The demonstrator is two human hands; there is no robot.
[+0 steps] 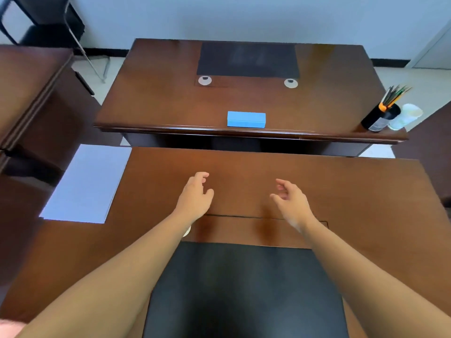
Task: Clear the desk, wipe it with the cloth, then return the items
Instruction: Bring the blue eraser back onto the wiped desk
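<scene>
Both my hands hover over the near brown desk (366, 191), palms turned toward each other. My left hand (196, 195) has loosely curled fingers and holds nothing. My right hand (290, 197) is likewise relaxed and empty. A stack of white paper (87, 184) lies on the near desk's left corner. On the far desk (158, 98), a blue folded cloth or block (246, 119) sits at the front edge. A black pen holder (380, 115) with several pens stands at that desk's right front corner, beside a white cup (405, 117).
A black mat (246, 289) lies on the near desk under my forearms. Another dark mat (247, 59) lies at the back of the far desk, with two round cable grommets in front of it. A black chair (48, 23) stands at the back left.
</scene>
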